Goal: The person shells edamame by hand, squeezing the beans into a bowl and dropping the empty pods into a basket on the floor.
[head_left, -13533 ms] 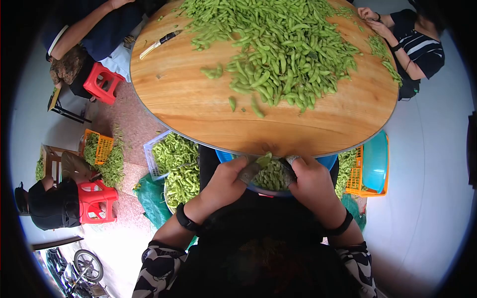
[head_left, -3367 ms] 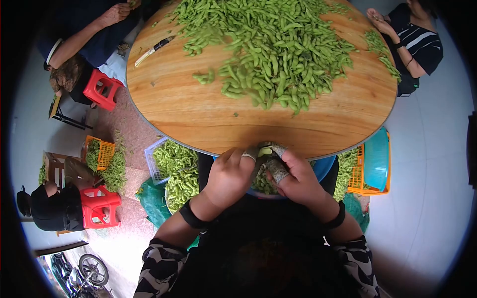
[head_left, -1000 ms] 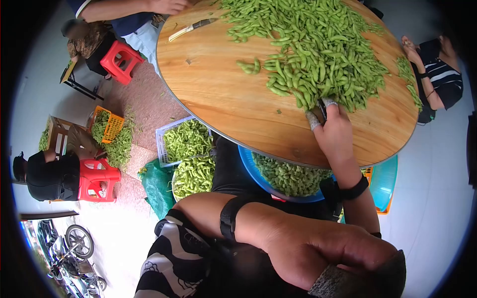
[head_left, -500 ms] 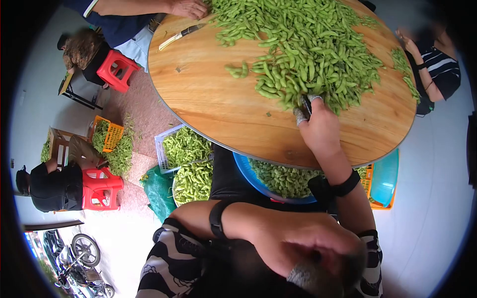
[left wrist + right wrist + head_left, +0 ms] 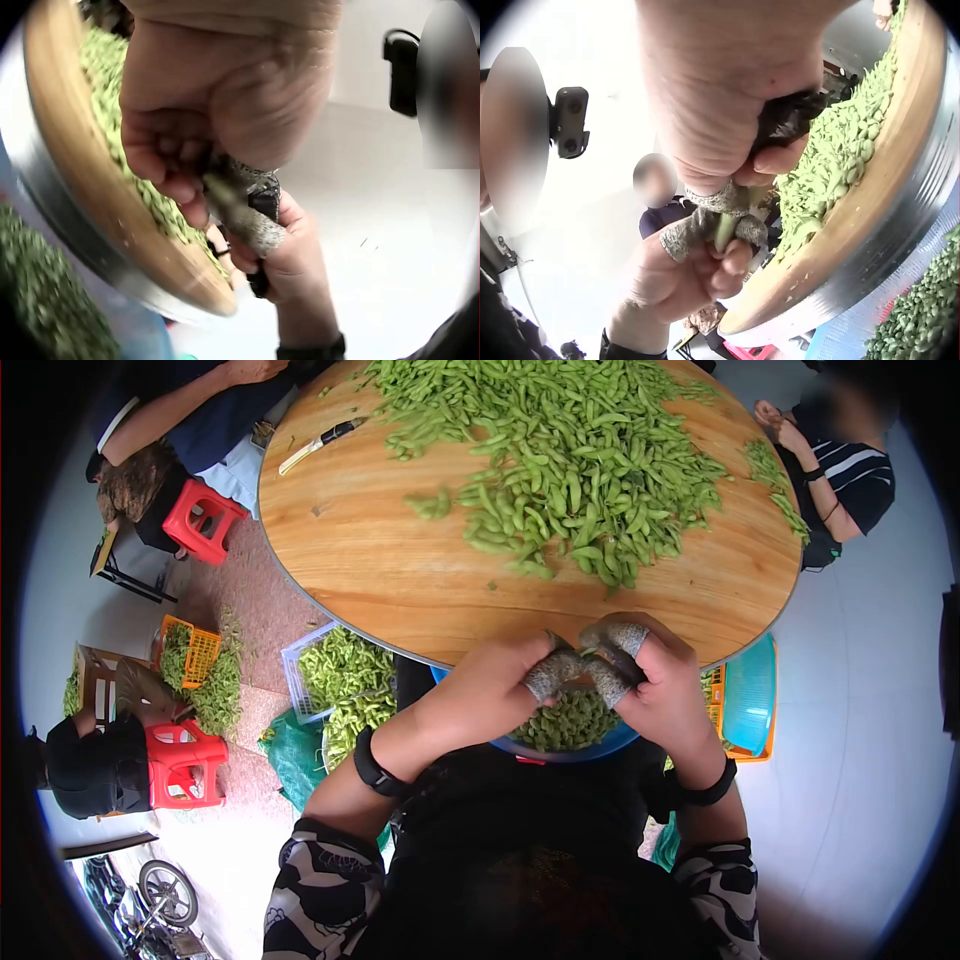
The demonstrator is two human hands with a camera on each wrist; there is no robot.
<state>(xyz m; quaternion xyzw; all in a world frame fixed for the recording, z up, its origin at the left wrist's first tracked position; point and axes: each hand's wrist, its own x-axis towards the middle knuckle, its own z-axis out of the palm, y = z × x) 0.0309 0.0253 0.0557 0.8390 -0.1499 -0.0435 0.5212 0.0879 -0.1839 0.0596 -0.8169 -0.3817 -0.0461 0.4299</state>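
Observation:
My left hand (image 5: 490, 690) and right hand (image 5: 668, 685) meet at the near edge of the round wooden table (image 5: 380, 560), over a blue basin (image 5: 622, 746) of shelled green soybeans (image 5: 565, 722). Both wear grey speckled finger covers. Between the fingertips, a green soybean pod (image 5: 724, 234) is pinched by my left thumb and finger, its upper part hidden behind my right thumb. Curled right fingers grip a black-wrapped object (image 5: 784, 124) whose dark end (image 5: 259, 281) pokes out below the hand; I cannot tell its kind. A large heap of pods (image 5: 590, 460) covers the far side of the table.
A knife (image 5: 320, 445) lies at the table's far left. Below left stand a pale crate (image 5: 300, 682) of pods and a green sack (image 5: 295, 765); a teal basin (image 5: 750, 695) is at right. Other people sit around, and red stools (image 5: 205, 520) stand on the left.
Half a second ago my right hand was at the heap's near edge and my left hand close to my body. Both have since come together above the basin, with a pod between them.

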